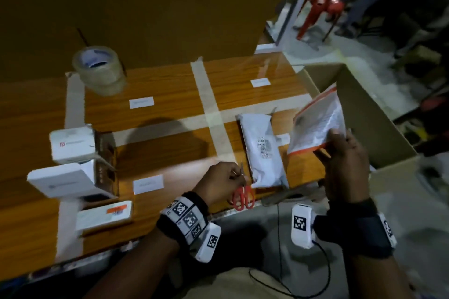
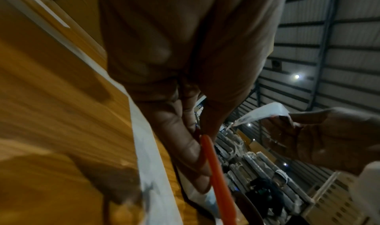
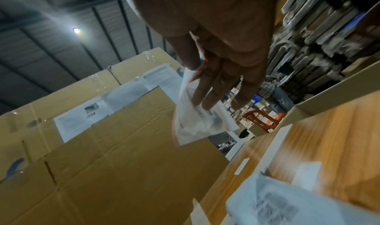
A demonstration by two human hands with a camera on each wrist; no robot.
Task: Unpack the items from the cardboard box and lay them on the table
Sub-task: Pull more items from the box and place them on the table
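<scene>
My right hand [image 1: 339, 145] pinches the lower corner of a flat white packet with orange edges [image 1: 318, 121] and holds it tilted in the air, between the table's right edge and the open cardboard box [image 1: 379, 128]. In the right wrist view my thumb and fingers [image 3: 216, 85] clamp that packet [image 3: 199, 123] above a box flap [image 3: 123, 147]. My left hand [image 1: 232, 176] grips red-handled scissors [image 1: 243, 195] at the table's near edge, handles hanging down. The left wrist view shows the red handle [image 2: 213, 163] against my fingers. The box's inside is hidden.
A white poly mailer [image 1: 263, 150] lies on the table just right of my left hand. Three white boxes [image 1: 73, 143] [image 1: 63, 179] [image 1: 104, 216] sit at the left. A clear tape roll [image 1: 99, 68] stands at the back left. Tape strips divide the wooden table [image 1: 158, 148].
</scene>
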